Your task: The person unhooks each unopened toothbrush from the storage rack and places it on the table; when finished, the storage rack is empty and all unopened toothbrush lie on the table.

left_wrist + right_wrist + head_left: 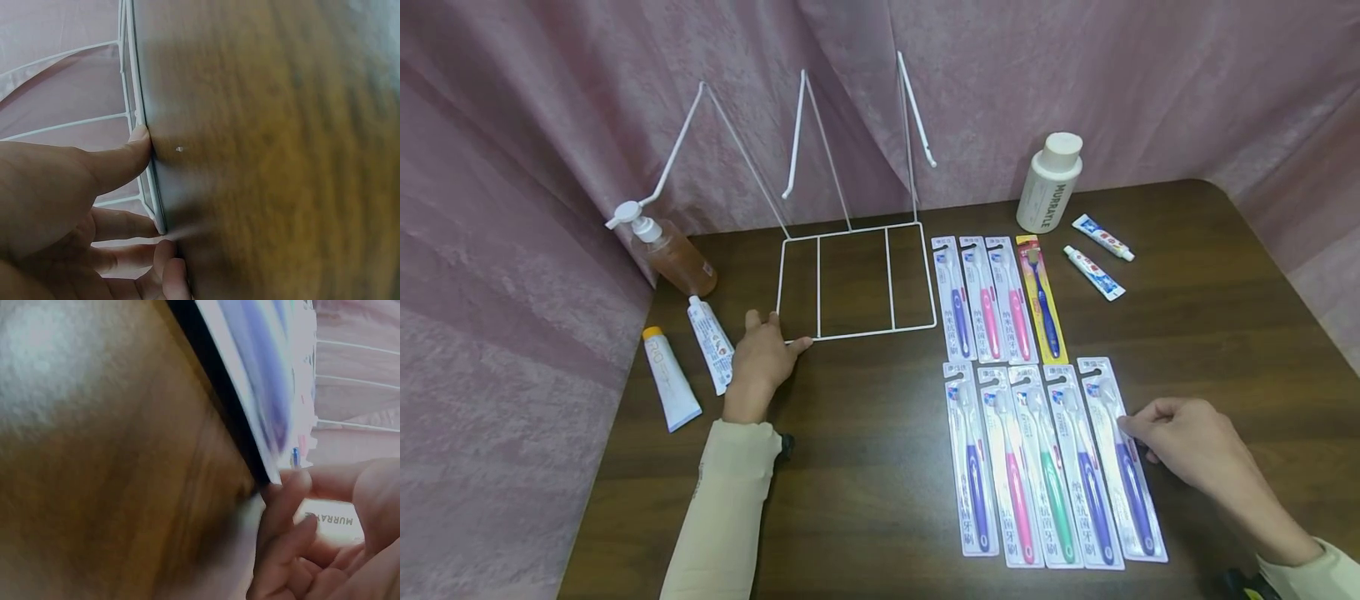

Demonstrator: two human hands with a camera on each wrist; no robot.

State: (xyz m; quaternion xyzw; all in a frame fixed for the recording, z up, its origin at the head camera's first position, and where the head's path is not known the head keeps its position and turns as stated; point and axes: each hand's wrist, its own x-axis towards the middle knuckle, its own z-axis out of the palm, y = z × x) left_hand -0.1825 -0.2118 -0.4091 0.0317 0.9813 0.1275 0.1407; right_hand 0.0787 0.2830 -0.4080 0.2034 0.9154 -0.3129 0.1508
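A white wire rack (853, 279) with three upright hooks stands at the back of the dark wooden table (865, 467). My left hand (767, 354) lies at its front left corner; in the left wrist view the thumb (125, 156) presses against the wire (139, 94) and straight fingers touch the corner. Several packaged toothbrushes lie in a front row. My right hand (1150, 425) pinches the right edge of the rightmost pack (1123, 467), a purple brush. The right wrist view shows that pack (256, 375) raised a little at its edge between my fingertips (294, 487).
A second row of toothbrush packs (992, 296) lies behind the first. A white bottle (1048, 183) and two small tubes (1101, 237) (1093, 272) sit at the back right. A pump bottle (673, 250) and two tubes (670, 379) (711, 343) are on the left. Pink curtain surrounds the table.
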